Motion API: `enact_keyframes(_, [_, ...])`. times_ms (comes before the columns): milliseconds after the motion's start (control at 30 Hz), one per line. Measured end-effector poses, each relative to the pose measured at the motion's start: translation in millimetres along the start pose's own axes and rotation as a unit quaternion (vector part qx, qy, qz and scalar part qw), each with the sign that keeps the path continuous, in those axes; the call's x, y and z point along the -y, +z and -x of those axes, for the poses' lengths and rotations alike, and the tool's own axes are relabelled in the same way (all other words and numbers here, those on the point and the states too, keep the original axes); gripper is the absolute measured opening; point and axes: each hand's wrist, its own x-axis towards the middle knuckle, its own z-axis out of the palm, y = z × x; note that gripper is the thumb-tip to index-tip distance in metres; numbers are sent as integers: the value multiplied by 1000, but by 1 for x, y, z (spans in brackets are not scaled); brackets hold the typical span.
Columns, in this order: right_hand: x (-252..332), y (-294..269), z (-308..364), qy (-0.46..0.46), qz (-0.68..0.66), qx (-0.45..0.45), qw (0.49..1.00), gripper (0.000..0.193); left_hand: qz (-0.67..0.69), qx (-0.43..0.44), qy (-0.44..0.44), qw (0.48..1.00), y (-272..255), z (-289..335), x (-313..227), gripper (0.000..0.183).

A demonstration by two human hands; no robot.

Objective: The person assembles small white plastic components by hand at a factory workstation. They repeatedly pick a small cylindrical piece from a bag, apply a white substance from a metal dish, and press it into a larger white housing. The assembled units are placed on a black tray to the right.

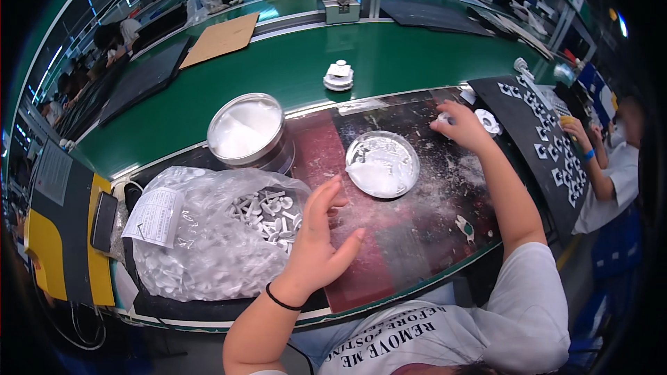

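Note:
My left hand is raised over the near edge of the bench, its thumb and fingers apart and nothing in it. Beside it lies a clear plastic bag full of white plastic stemmed pieces. My right hand reaches to the far right of the work mat, fingertips pinched on a small white part whose shape is mostly hidden. A white ring-shaped piece lies just right of that hand. Between my hands sits a shallow round metal dish with white grease in it.
A large metal tin with white contents stands behind the bag. Stacked white parts stand on the green bench. At right, a co-worker's hand is over a black board bearing several white pieces. A phone is far left.

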Motion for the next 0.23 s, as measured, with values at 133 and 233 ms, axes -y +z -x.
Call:
enact_keyframes(133, [3,-4,23,1,-5,31,1000,66,-16,3,-6,1000,0,1,5,72])
enact_keyframes(233, [-3,-3,28,-11,-27,30,999,67,-28,9,-2,1000,-1,0,5,72])
